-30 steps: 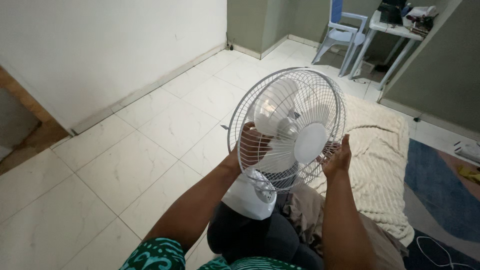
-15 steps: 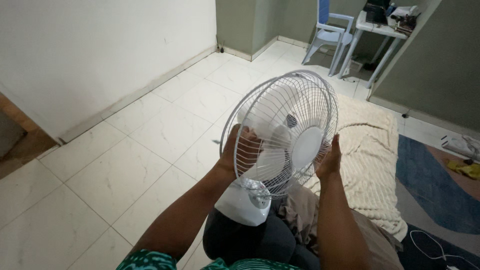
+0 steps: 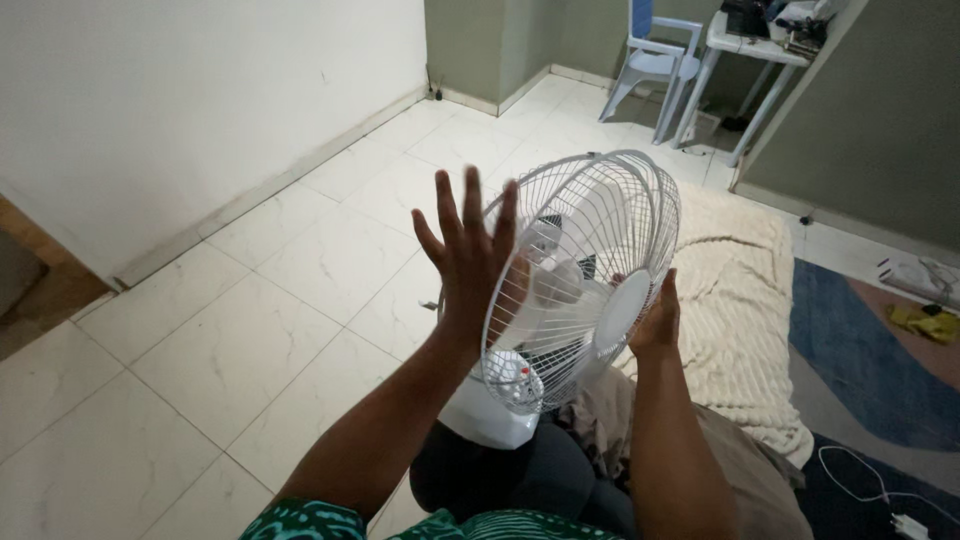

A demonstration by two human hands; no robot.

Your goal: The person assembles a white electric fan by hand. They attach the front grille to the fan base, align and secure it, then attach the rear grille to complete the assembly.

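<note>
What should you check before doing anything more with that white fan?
1. Right hand on the fan grille's edge: ok.
2. Left hand gripping the grille: not ok; it is open with fingers spread, at the cage's left side.
3. Fan base resting on the lap: ok.
4. Blades still: cannot tell.
5. Front grille fully seated on the rear one: cannot tell.
6. Cream blanket apart from the cage: ok.
</note>
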